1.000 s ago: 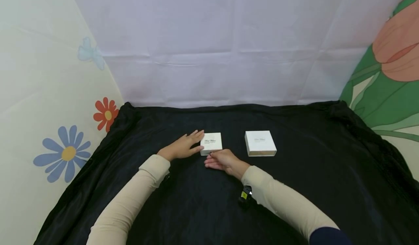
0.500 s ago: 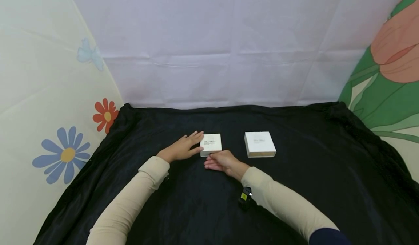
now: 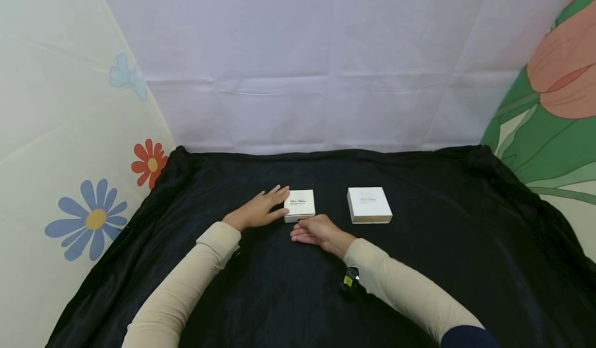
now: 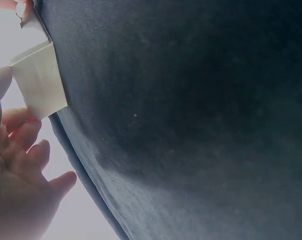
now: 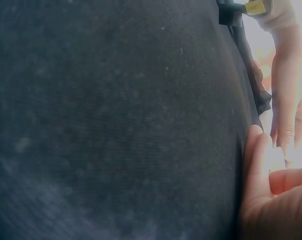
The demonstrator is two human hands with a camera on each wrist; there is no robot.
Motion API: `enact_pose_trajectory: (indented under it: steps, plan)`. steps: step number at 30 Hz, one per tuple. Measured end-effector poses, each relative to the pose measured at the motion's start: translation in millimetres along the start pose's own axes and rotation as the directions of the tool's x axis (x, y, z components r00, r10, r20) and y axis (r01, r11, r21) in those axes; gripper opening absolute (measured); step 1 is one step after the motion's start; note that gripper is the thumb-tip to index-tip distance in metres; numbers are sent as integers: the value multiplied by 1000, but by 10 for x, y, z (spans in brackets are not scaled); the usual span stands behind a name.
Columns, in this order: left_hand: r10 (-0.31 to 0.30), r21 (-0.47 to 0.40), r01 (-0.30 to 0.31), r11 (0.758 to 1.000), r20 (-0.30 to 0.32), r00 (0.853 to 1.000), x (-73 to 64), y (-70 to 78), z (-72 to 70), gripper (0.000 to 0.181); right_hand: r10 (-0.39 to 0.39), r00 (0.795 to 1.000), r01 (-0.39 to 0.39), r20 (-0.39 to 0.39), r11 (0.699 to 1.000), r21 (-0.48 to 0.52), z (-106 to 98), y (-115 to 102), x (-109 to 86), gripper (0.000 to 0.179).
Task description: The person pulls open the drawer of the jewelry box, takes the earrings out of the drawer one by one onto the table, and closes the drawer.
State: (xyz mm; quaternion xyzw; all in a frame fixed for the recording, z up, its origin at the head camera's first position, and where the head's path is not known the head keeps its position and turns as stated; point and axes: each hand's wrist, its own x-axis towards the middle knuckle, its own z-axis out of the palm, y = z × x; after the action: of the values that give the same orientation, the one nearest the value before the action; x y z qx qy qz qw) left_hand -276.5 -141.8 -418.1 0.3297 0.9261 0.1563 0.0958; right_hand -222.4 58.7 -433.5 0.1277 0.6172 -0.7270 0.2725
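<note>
A small white box (image 3: 299,201) with dark script on its lid lies in the middle of the black cloth in the head view. Along its left side rests my left hand (image 3: 258,210), fingers spread and fairly straight, thumb at the near left corner. In the left wrist view, thumb and a fingertip of the left hand (image 4: 25,165) touch two corners of the box's pale side (image 4: 40,82). My right hand (image 3: 321,230) has its thumb at the box's front edge, the other fingers stretched out in front of it. Those straight fingers also show in the right wrist view.
A second, slightly larger white box (image 3: 369,201) with faint script stands to the right on the same black cloth (image 3: 288,286). Behind the cloth hangs a white backdrop (image 3: 298,69), with flower-printed walls (image 3: 32,131) at both sides.
</note>
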Motion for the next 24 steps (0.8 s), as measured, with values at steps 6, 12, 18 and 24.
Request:
enact_pose_trajectory:
  steps: [6, 12, 18, 24]
  plan:
    - [-1, 10, 1, 1000, 8, 1000, -11, 6, -4, 65, -2, 1000, 2, 14, 1000, -13, -1, 12, -9, 23]
    - [-10, 44, 9, 999, 27, 1000, -3, 13, -15, 66, -3, 1000, 3, 23, 1000, -29, -13, 12, -34, 22]
    - [-25, 62, 23, 998, 36, 999, 1, 27, -28, 66, -2, 1000, 3, 31, 999, -45, -26, 29, -57, 22]
    - [-24, 57, 23, 998, 28, 999, -11, 37, -27, 66, -6, 1000, 8, 25, 998, -56, -27, 59, -71, 22]
